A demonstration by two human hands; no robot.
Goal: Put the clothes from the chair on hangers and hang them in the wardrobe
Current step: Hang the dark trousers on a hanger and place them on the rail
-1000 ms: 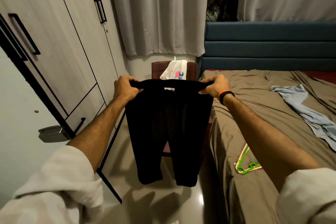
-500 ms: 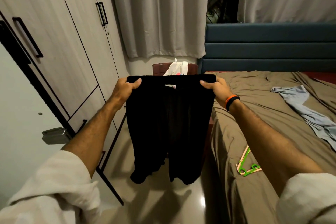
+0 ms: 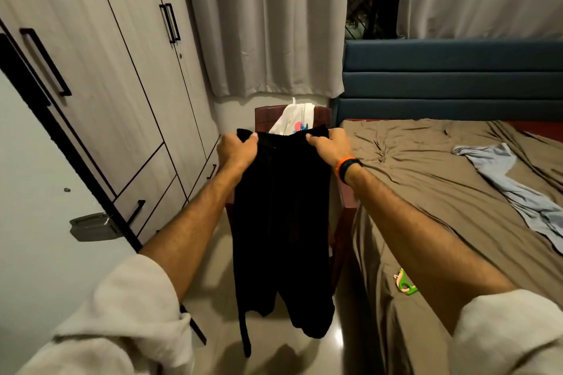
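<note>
Nearest: green hanger [image 3: 405, 283] lies on the bed [image 3: 426, 192], low and to the right of the right hand [image 3: 330, 144], partly hidden behind the right forearm. Right hand is clearly the nearer one to it; left hand [image 3: 237, 151] is well apart from it, on the wardrobe side.

Between the hands: black trousers [image 3: 280, 222] hang straight down, long axis vertical, legs dangling just above the floor. Waistband runs left to right between the two grips, at finger level. Left fingers [image 3: 251, 138] are curled over one waistband corner, right fingers [image 3: 313, 140] pinch the other; both clamped on cloth.

Just beyond the fingers: chair [image 3: 265, 119] with a white printed garment [image 3: 294, 122] on its back. Judgement: next move means freeing the right hand to reach down-right for the hanger. Wardrobe [image 3: 106, 70] stands left of the left hand.
</note>
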